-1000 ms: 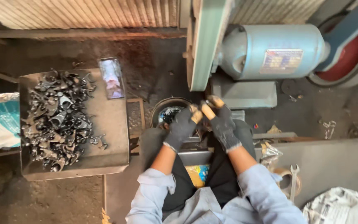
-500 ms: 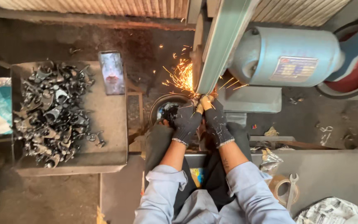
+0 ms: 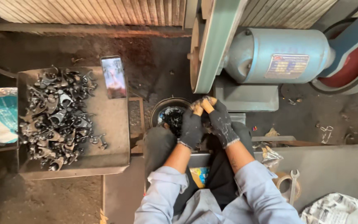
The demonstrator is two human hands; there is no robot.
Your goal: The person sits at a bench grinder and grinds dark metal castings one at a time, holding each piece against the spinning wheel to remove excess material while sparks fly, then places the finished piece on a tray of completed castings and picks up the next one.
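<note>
Both gloved hands, left hand (image 3: 191, 126) and right hand (image 3: 221, 123), clenched together on a small part hidden between fingertips, over the dark bowl (image 3: 168, 113), just below the grinding wheel (image 3: 195, 56); best held firmly, fingers clear.

your left hand (image 3: 192, 126) and right hand (image 3: 220, 122) in grubby dark knit cloth gloves, dull rough metal parts (image 3: 56, 118) on a matt steel tray (image 3: 114, 137), smooth painted motor (image 3: 276, 56), glossy phone (image 3: 113, 77)

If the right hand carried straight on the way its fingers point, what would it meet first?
The right hand points up and left, toward the grinding belt just beyond its fingertips. That belt's lower end looks like the first thing met, though depth is hard to judge from above.
</note>
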